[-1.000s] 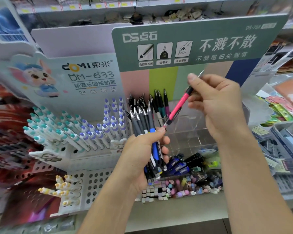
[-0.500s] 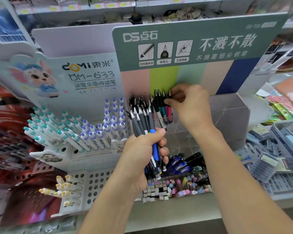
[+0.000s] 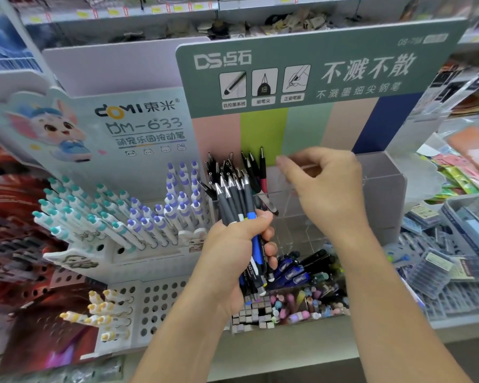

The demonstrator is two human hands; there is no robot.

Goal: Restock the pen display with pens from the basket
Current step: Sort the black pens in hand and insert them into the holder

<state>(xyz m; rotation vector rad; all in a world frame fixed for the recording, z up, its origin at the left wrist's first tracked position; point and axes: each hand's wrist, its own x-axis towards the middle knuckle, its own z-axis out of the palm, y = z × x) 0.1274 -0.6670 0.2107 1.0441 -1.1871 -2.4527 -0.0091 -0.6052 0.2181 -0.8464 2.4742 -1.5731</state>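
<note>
My left hand [image 3: 234, 250] grips a bundle of grey and blue pens [image 3: 237, 200], tips up, in front of the clear acrylic pen display [image 3: 382, 189]. Several dark pens [image 3: 227, 170] stand in the display's left compartments, and a pink pen [image 3: 263, 179] stands among them at their right edge. My right hand [image 3: 327, 186] hovers over the display's empty middle compartments, just right of the pink pen. Its fingers are loosely curled and hold nothing. No basket is in view.
A white DOMI rack [image 3: 116, 217] with teal and purple capped pens stands to the left. Blue pens [image 3: 293, 269] and small erasers [image 3: 296, 308] lie in trays below the display. Packaged stationery [image 3: 448, 261] fills the right shelf.
My right hand carried the pink pen down into the display beside the dark pens, let it go and drew back to the right. My left hand kept its bundle still.
</note>
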